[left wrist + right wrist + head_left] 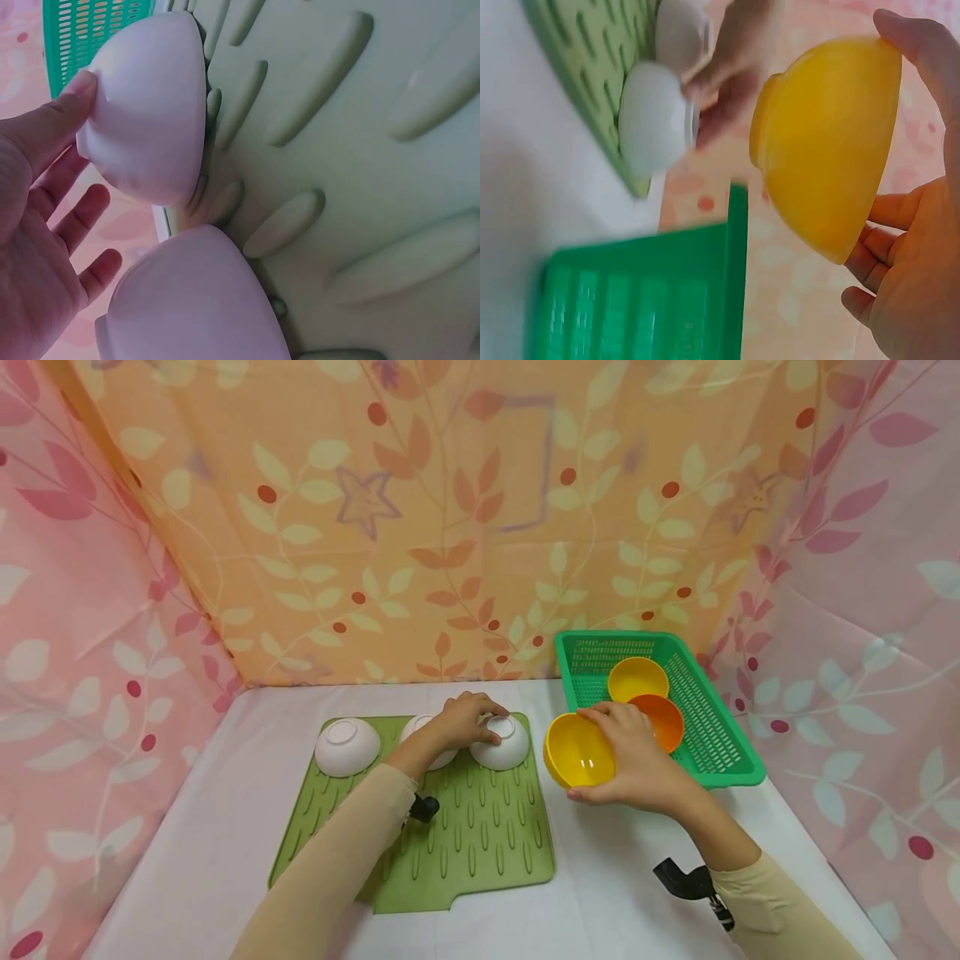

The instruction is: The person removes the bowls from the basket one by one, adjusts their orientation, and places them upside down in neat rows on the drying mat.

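Your left hand (pixel 467 720) rests on the upturned foot of the rightmost white bowl (pixel 501 742), thumb against its side and fingers loosely spread over it — touching it, but in the left wrist view the fingers stand off the wall, so I cannot call it a firm grip. Your right hand (pixel 637 758) holds a yellow bowl (pixel 578 750) by its rim and outside, tilted on edge with the hollow facing you, raised between the green drying mat (pixel 480 843) and the green basket (pixel 716 739).

On the mat three white bowls already sit face down in a row along the far edge: the one under your left hand, a middle white bowl (pixel 420 728) mostly hidden behind your wrist, and the left white bowl (pixel 347 747) standing a little apart. The near part of the mat is bare ribs.

In the basket a second yellow bowl (pixel 637 678) and an orange bowl (pixel 662 720) lie open side up, overlapping.

As I judge it, the work is a little past halfway — three bowls placed, one in transit in your right hand, two left in the basket. The held bowl is not yet turned over or set on the mat.
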### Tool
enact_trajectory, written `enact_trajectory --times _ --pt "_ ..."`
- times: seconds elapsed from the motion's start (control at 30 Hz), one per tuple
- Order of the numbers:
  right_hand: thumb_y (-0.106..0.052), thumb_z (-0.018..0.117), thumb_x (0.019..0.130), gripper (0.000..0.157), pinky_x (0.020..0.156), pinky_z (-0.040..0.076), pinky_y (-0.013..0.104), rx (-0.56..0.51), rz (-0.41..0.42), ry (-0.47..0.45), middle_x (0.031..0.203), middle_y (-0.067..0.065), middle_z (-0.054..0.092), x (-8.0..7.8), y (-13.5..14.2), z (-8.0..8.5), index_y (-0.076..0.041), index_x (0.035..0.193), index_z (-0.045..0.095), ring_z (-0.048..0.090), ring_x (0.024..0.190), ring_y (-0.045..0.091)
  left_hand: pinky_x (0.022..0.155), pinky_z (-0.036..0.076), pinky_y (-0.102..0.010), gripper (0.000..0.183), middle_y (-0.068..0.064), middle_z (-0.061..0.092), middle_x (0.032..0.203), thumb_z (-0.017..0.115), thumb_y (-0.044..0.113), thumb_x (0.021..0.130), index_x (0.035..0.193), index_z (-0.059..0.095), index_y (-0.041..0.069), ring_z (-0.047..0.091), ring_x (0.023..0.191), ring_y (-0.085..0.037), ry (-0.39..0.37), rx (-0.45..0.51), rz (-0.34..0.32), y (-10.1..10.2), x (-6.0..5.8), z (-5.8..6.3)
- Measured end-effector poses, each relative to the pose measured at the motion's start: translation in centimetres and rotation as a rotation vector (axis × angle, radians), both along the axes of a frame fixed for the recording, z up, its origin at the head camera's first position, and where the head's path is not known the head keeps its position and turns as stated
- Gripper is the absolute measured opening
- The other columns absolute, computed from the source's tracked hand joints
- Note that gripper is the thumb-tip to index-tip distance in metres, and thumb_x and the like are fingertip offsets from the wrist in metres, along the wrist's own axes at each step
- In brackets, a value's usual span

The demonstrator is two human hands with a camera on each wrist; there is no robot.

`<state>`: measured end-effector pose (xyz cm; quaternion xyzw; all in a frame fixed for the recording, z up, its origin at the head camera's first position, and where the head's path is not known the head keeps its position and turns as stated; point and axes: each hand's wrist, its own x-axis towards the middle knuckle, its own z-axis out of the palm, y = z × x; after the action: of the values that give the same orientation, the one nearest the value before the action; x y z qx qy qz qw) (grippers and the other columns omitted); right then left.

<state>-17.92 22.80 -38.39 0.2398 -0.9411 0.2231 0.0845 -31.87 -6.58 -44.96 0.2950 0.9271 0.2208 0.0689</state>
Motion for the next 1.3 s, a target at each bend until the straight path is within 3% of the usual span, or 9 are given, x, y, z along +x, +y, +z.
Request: enact_trajectory --times 0.23,0.5,0.63,0.8,1.0,1.13,1.3 --pt "-0.061 0.092 0.060 0.108 0.105 0.033 0.058 -0.029 0.070 0.004 0.141 0.006 0.047 1.1 -3.5 -1.2 -0.010 0.146 0.051 0.035 0.131 0.029 0.099 0.034 -0.051 0.051 0.002 0.064 0.139 0.084 0.036 0.086 0.133 0.070 0.025 0.050 0.123 -0.026 0.005 0.005 0.062 0.2 0.5 0.1" --pt "-0.061 0.094 0.056 0.111 0.110 0.030 0.058 -0.040 0.104 0.028 0.139 0.006 0.048 2.0 -5.9 -3.6 -0.008 0.145 0.053 0.037 0.132 0.029 0.095 0.039 -0.050 0.049 0.001 0.064 0.139 0.080 0.039 0.090 0.135 0.068 0.023 0.052 0.123 -0.027 0.165 -0.112 0.066 1.2 1.7 0.0" --pt "-0.059 0.095 0.056 0.113 0.111 0.026 0.056 -0.050 0.111 0.027 0.140 0.006 0.047 2.3 -6.6 -4.3 -0.009 0.147 0.051 0.035 0.134 0.028 0.100 0.039 -0.053 0.049 -0.001 0.064 0.138 0.078 0.037 0.091 0.135 0.068 0.019 0.051 0.125 -0.029 0.128 -0.011 0.099 -0.1 3.0 1.0" --pt "-0.062 0.093 0.056 0.115 0.111 0.026 0.054 -0.053 0.109 0.030 0.141 0.005 0.046 2.6 -7.2 -4.8 -0.010 0.149 0.049 0.034 0.135 0.027 0.109 0.037 -0.057 0.045 -0.001 0.065 0.137 0.076 0.038 0.093 0.133 0.068 0.018 0.051 0.131 -0.029 0.062 0.159 0.118 -2.9 5.3 2.7" --pt "-0.067 0.090 0.056 0.116 0.111 0.028 0.053 -0.040 0.111 0.053 0.140 0.004 0.047 2.9 -7.7 -5.2 -0.010 0.149 0.050 0.034 0.134 0.026 0.111 0.041 -0.054 0.046 -0.004 0.065 0.137 0.077 0.033 0.093 0.134 0.067 0.013 0.053 0.133 -0.032 -0.026 0.312 0.100 -6.1 9.3 3.3" --pt "-0.074 0.086 0.057 0.117 0.111 0.029 0.052 -0.017 0.108 0.061 0.141 0.004 0.046 3.0 -8.0 -5.2 -0.010 0.148 0.050 0.034 0.134 0.025 0.107 0.046 -0.053 0.045 -0.003 0.067 0.133 0.077 0.032 0.093 0.132 0.068 0.012 0.058 0.128 -0.032 -0.037 0.353 0.096 -7.7 12.2 3.1" --pt "-0.075 0.086 0.057 0.117 0.112 0.027 0.052 -0.002 0.110 0.090 0.141 0.004 0.046 3.2 -8.1 -5.2 -0.010 0.148 0.050 0.035 0.134 0.026 0.102 0.049 -0.052 0.045 0.004 0.068 0.131 0.077 0.039 0.092 0.131 0.068 0.020 0.059 0.123 -0.026 -0.101 0.377 0.149 -8.3 15.3 2.1"
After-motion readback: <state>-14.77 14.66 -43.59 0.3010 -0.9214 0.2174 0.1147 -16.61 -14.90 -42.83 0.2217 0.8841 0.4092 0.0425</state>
